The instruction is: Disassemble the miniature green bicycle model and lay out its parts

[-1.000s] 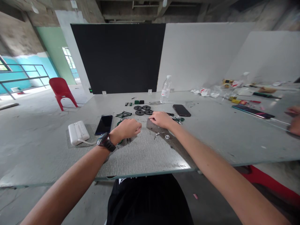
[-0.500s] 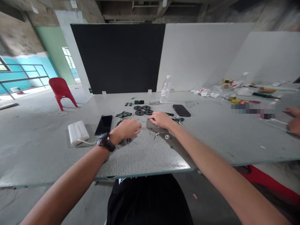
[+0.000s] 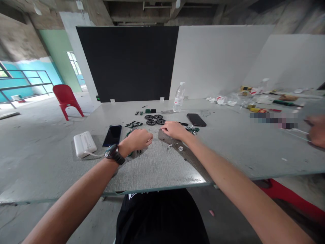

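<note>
My left hand (image 3: 140,139) is closed just above the table, its fingertips turned down and hidden; what it holds, if anything, cannot be made out. Green and black parts show partly from beneath it. My right hand (image 3: 174,129) has thumb and forefinger pinched at the tabletop on something tiny. Beyond the hands lie several black spoked wheels (image 3: 151,122) and a dark frame (image 3: 133,124) shaped like a small bicycle's. Small silvery parts (image 3: 169,146) and a pale ring (image 3: 180,148) rest below my right hand. Green and metallic pieces (image 3: 193,129) lie right of it.
A white power bank (image 3: 85,144) with a cable and a phone (image 3: 112,135) lie at left. Another phone (image 3: 196,119) and a clear bottle (image 3: 179,97) stand farther back. Wrappers (image 3: 221,100) litter the right side, near another person's hand (image 3: 317,130). A partition (image 3: 127,64) rises behind.
My left hand has shifted very slightly; my right hand stays in place. At the far right, the other person's hand has moved a little.
</note>
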Motion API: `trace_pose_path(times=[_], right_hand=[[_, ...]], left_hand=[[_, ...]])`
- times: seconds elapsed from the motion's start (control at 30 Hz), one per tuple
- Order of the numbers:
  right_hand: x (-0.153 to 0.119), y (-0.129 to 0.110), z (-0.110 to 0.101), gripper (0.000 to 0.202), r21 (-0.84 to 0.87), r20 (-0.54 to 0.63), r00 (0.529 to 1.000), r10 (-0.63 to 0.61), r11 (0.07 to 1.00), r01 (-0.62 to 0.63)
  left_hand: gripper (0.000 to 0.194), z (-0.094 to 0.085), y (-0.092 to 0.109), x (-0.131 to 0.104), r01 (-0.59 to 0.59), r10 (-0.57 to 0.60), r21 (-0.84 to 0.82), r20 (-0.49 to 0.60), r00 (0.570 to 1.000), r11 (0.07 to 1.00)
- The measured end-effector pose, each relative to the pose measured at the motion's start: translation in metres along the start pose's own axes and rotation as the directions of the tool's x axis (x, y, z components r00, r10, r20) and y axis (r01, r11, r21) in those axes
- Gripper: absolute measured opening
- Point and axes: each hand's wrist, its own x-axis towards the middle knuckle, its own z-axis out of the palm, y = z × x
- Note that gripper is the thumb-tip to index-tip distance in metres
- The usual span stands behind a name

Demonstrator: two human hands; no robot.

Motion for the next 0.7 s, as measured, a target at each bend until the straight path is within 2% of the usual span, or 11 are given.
trace_pose_path(times=[0.37,0.57,0.7], right_hand=[[0.001,0.001,-0.007,0.037,0.02,-0.005,1.0,0.026,0.999,-0.026],[-0.01,0.039,-0.019,0.038,0.042,-0.098,0.973,0.206,0.978,-0.203],[-0.019,0.059,-0.018,0.031,0.027,-0.052,0.965,0.258,0.966,-0.257]], left_hand=[[0.03,0.0,-0.001,0.0,0.002,-0.002,-0.006,0.011,1.0,1.0],[0.029,-0.001,0.0,0.0,-0.002,0.002,-0.018,0.014,1.0,1.0],[0.029,-0.002,0.0,-0.001,-0.003,0.003,-0.022,0.01,1.0,1.0]])
